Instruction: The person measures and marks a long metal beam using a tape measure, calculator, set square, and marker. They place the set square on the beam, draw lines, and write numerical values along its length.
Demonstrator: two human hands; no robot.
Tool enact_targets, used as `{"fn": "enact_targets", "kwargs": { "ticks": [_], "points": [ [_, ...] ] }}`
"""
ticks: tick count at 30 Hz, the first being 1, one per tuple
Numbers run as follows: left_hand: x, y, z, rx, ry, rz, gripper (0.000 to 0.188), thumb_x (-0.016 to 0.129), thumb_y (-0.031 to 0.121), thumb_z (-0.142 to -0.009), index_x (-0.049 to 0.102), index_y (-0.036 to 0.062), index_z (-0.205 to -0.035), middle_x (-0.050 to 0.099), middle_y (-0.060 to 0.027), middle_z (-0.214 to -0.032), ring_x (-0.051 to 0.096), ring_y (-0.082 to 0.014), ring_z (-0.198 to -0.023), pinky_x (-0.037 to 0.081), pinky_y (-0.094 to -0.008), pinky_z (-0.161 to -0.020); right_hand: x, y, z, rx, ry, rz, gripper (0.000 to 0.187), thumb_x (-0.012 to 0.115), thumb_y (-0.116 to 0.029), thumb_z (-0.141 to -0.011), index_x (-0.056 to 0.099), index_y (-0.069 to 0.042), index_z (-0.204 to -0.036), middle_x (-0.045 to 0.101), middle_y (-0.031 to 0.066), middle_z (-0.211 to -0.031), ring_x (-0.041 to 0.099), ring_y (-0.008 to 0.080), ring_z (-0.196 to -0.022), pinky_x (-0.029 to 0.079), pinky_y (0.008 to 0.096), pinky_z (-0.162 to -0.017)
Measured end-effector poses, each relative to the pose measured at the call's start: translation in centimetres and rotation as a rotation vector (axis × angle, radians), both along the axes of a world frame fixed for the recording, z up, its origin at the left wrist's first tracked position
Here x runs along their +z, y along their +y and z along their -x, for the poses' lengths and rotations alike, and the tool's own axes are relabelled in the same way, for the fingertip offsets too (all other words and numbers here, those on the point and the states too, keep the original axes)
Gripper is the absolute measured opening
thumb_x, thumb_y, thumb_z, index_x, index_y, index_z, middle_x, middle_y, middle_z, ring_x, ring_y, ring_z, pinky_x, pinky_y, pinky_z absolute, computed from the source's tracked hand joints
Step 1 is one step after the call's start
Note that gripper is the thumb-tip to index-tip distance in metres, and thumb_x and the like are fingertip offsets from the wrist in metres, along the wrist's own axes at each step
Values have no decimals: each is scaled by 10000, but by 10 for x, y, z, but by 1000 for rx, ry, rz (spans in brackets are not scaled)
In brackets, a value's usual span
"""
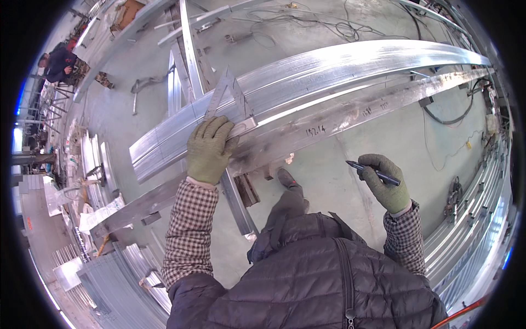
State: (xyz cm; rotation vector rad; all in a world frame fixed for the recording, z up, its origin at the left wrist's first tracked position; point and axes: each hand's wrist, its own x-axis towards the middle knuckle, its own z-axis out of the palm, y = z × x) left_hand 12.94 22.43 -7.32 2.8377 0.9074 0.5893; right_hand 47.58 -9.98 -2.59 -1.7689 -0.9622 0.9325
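Note:
My left hand (210, 149), in a green glove, is closed on the base of a triangular metal set square (241, 102). The square lies over long shiny metal profiles (307, 71), its base along their near edge. Beneath and in front of them runs a grey metal beam (345, 122) with handwritten marks. Off to the right, apart from the metal, my gloved right hand (383, 183) grips a dark marker pen (374, 172). The pen's tip points left, toward the beam.
Cables (345, 27) lie on the floor beyond the profiles. Bundles of long metal profiles (466, 230) are stacked at the right, and more metal stock (112, 279) lies at the lower left. Another person (59, 64) is at the far left. A crossing support bar (236, 205) extends under the beam.

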Motion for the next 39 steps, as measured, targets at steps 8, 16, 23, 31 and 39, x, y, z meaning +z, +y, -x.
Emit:
{"fn": "enact_targets", "kwargs": {
  "ticks": [8, 16, 23, 31, 39],
  "points": [
    [2, -1, -1, 50, -61, 66, 520, 904, 302, -913, 816, 107, -1386, 786, -128, -1412, 732, -387, -1344, 566, -559, -1206, 4, 124, -18, 238, -15, -160, 316, 766, -86, -1130, 741, 33, -1422, 841, 115, -1179, 806, 166, -1062, 651, 326, -950],
    [14, -4, -7, 44, -27, 73, 554, 915, 241, -850, 828, 83, -1373, 767, -126, -1455, 702, -418, -1398, 570, -573, -1182, -4, 222, 19, 242, 45, -287, 310, 789, -122, -1115, 770, 8, -1395, 839, 104, -1199, 795, 147, -1074, 649, 328, -938],
    [21, -4, -10, 65, -43, 143, 666, 929, 213, -717, 826, 72, -1360, 765, -134, -1434, 697, -425, -1384, 588, -597, -1178, -11, 285, 45, 319, -69, -183, 345, 817, -213, -1090, 790, -41, -1388, 855, 136, -1174, 839, 213, -1027, 667, 351, -927],
    [24, -4, -10, 65, -42, 194, 665, 931, 196, -709, 827, 70, -1354, 767, -128, -1438, 697, -417, -1393, 586, -594, -1191, -14, 309, 52, 272, -77, -204, 334, 792, -219, -1100, 786, -41, -1383, 852, 162, -1163, 848, 260, -1032, 672, 378, -928],
    [25, -3, -9, 54, -52, 199, 666, 938, 207, -725, 818, 64, -1365, 763, -132, -1441, 690, -412, -1408, 574, -590, -1208, -15, 320, 58, 254, -116, -157, 334, 798, -233, -1096, 787, -44, -1372, 850, 165, -1170, 850, 270, -1034, 675, 382, -931]
  ]
}}
